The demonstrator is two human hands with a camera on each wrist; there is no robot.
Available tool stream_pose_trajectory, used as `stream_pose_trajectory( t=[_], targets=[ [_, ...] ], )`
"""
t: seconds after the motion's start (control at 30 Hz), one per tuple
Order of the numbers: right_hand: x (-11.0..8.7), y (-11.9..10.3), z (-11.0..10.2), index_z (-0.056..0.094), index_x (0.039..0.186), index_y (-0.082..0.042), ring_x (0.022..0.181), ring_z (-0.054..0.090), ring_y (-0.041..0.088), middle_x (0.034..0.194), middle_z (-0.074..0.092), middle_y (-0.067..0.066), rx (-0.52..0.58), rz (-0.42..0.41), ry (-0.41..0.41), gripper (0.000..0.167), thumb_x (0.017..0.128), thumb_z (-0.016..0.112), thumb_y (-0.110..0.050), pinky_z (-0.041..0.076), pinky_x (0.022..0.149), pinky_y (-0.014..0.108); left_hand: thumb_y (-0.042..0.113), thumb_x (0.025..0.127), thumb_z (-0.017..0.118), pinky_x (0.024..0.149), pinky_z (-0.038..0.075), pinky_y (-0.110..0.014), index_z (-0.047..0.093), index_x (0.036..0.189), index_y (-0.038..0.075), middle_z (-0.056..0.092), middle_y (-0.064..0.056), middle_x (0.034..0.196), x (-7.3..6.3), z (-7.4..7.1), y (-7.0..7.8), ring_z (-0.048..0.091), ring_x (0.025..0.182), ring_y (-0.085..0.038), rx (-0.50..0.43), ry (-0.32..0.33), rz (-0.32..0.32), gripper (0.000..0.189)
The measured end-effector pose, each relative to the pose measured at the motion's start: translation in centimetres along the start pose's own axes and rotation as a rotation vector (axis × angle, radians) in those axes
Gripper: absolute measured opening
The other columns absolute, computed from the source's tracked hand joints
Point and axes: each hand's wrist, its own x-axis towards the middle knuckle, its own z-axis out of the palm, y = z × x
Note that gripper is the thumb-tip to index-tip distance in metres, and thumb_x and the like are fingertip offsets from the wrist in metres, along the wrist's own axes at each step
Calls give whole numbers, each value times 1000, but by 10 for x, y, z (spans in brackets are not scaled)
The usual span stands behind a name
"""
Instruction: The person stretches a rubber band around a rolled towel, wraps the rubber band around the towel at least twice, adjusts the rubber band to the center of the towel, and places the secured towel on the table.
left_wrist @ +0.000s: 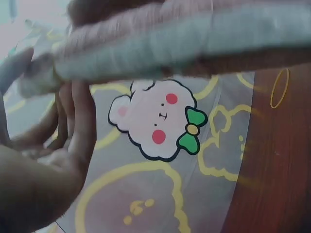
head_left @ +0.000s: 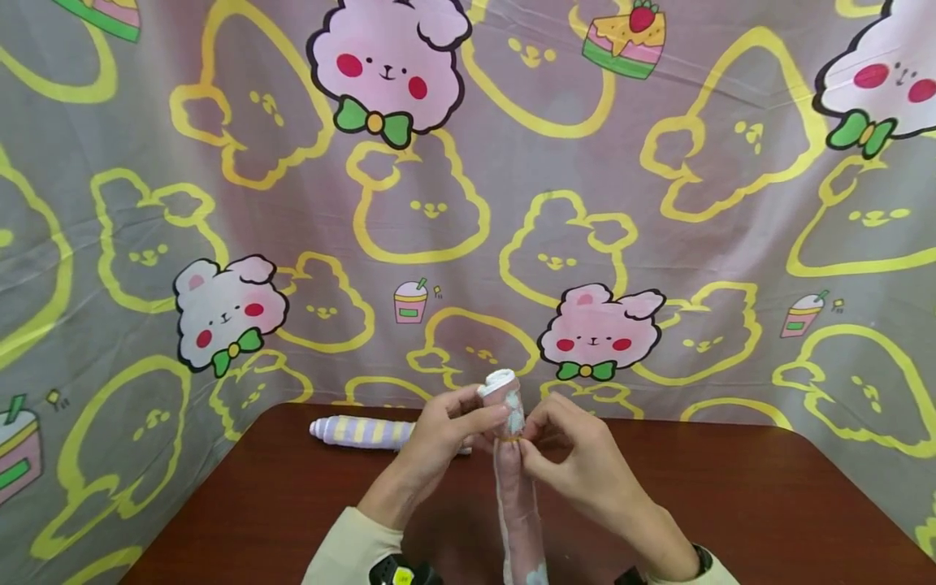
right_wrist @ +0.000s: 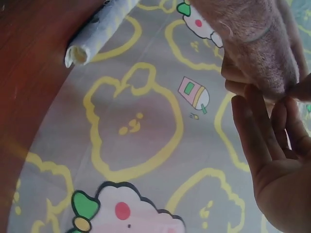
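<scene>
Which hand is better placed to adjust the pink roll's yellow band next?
Probably the right hand: it seems to pinch the yellow band, while the left hand holds the roll near its top.

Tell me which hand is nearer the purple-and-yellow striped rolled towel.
Left. The left hand is in front of the striped rolled towel, hiding part of it; the right hand is farther right, at the pink rolled towel.

Pink roll [right_wrist: 257, 48] — fuzzy cloth; tabletop [head_left: 717, 487] — smooth, wood-look.
</scene>
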Motion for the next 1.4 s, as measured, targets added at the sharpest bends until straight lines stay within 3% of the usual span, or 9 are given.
stream_pose_trajectory(
  t=[0.07,0.13,0.37,0.53,0.7,0.83,1.0,1.27,1.4],
  targets=[
    [-1,0,-1,66,97,-16,79,72,12,91,60,-4,12,52,8,33,86,79,12,62,68,31,21,99,71,77,60,-32,69,123,-7,71,-9,103,1,-4,-1,69,88,-19,-20,-37,-2,37],
    [-1,0,0,67,100,-16,79,72,12,93,61,-4,2,47,14,32,87,80,10,62,68,30,20,100,72,77,60,-33,70,119,-6,70,-8,101,1,-6,-3,69,88,-19,-15,-31,3,32],
    [3,3,2,73,106,-11,83,69,14,100,63,1,-92,-158,33,37,80,86,13,60,74,25,26,92,84,67,62,-36,73,99,2,70,-10,89,1,4,0,71,74,-24,91,123,10,27],
    [4,2,1,72,104,-12,82,68,8,100,63,-4,-152,-149,-8,36,80,88,8,58,73,22,23,87,89,56,56,-28,71,82,2,68,-6,74,1,10,0,65,59,-18,144,222,34,28],
    [4,1,-1,70,101,-13,79,65,5,94,61,-7,-192,-148,-42,33,81,88,6,56,69,19,21,84,91,52,51,-26,67,74,2,63,-2,66,1,16,-2,58,55,-14,153,271,64,32],
    [2,2,-2,68,98,-15,75,58,2,89,56,-10,-239,-133,-77,31,83,87,5,51,64,17,22,83,91,50,52,-28,68,73,2,62,-2,64,1,17,-5,57,53,-13,176,279,58,32],
    [1,5,-1,62,94,-17,70,53,2,83,53,-9,-265,-179,-90,32,81,83,6,44,60,12,24,82,91,50,51,-26,67,73,3,62,0,63,1,20,-6,56,50,-11,195,284,58,33],
    [-2,7,9,59,91,-15,68,53,0,84,55,-7,-194,-243,-145,34,75,78,8,44,58,9,25,82,92,47,51,-28,65,72,4,60,0,62,-2,18,-6,54,48,-12,242,333,64,36],
    [-1,6,4,59,92,-15,71,56,3,85,54,-7,-171,-203,-104,35,76,77,10,48,60,14,29,87,88,55,50,-24,69,78,6,63,-1,68,-2,15,-5,57,59,-11,285,272,120,32]
  ],
)
